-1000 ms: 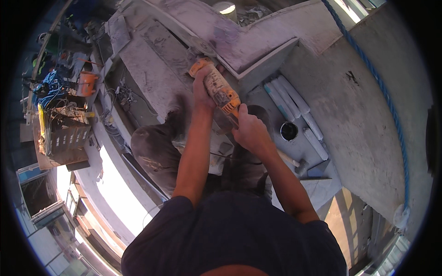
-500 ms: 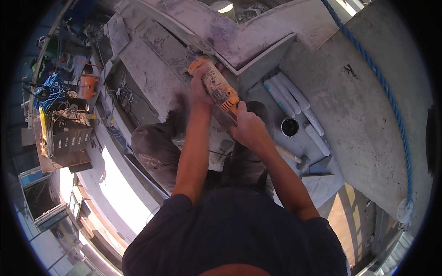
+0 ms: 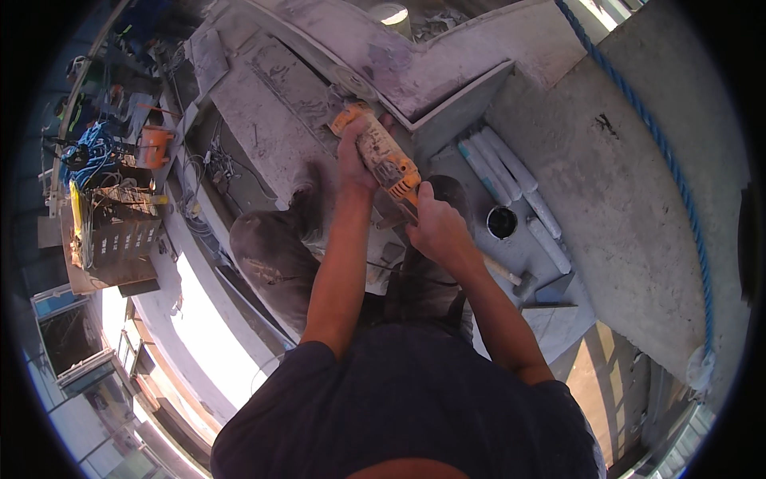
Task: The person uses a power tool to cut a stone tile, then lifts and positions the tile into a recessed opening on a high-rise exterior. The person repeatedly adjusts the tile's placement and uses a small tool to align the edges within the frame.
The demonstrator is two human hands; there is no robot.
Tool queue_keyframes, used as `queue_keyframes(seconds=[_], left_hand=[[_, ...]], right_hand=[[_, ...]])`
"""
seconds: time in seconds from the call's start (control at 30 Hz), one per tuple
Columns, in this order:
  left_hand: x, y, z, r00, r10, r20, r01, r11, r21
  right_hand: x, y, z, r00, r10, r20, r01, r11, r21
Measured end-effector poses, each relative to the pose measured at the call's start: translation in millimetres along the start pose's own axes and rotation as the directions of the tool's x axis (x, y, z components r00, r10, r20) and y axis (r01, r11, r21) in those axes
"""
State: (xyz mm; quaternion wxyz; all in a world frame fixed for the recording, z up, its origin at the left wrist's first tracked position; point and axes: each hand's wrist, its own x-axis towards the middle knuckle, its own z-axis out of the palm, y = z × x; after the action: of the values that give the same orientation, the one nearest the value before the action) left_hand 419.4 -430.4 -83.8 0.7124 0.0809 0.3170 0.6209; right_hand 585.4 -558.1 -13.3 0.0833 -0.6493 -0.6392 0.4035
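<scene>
Two hands on one dusty power tool beside a ledge corner

Largest first, we see the grey concrete wall (image 3: 630, 199), which closes off the right side. Ahead, the dust-coated ledge (image 3: 479, 40) juts toward us, ending in a corner. In the angle between them lies the grey platform (image 3: 550, 319), which serves, we judge, as a shelf within reach of the right arm. The blue rope (image 3: 666, 152) hangs down the wall, apart from the hands.

The yellow-orange power tool (image 3: 383, 156) slants between the knees, its head just beside the ledge's near edge, left of that corner; dust and angle keep us from telling whether it touches. The left hand (image 3: 355, 164) is wrapped around the body close behind the head, probably to steer and steady it. The right hand (image 3: 439, 227) grips the rear end, likely to bear the weight and resist twisting. We cannot tell whether a finger presses a switch.

Smaller still, white tubes (image 3: 501, 164) lie along the platform's wall-side edge, perhaps set there so they stay clear of the elbows. The hammer (image 3: 511, 275) rests toward the platform's near edge, handle pointing at the right forearm. Smallest, the round tin (image 3: 502, 222), dark inside, stands beside the tubes, mouth up, presumably to keep its contents in.
</scene>
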Motion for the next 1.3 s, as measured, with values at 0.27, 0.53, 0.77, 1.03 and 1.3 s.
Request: queue_keyframes(seconds=[0.27, 0.53, 0.77, 1.03, 1.3], left_hand=[[4, -1, -1, 1.0, 0.01, 0.017, -0.01, 1.0, -0.001], [-16, -12, 12, 1.0, 0.011, -0.011, -0.011, 1.0, -0.009], [-22, -20, 2, 0.999, 0.017, 0.028, -0.017, 0.999, -0.029], [-29, -28, -1, 0.999, 0.026, 0.04, -0.025, 0.999, -0.035], [-39, -36, 1, 0.999, 0.007, 0.041, -0.007, 1.0, -0.012]], right_hand=[[2, 3, 1, 1.0, -0.025, -0.014, 0.025, 1.0, 0.001], [-13, 12, 5, 1.0, -0.005, -0.027, 0.005, 1.0, 0.01], [-24, 16, 5, 1.0, -0.002, -0.023, 0.002, 1.0, 0.003], [-36, 20, 1, 1.0, -0.01, -0.023, 0.01, 1.0, -0.003], [-45, 30, 3, 0.998, -0.028, -0.048, 0.029, 1.0, 0.012]])
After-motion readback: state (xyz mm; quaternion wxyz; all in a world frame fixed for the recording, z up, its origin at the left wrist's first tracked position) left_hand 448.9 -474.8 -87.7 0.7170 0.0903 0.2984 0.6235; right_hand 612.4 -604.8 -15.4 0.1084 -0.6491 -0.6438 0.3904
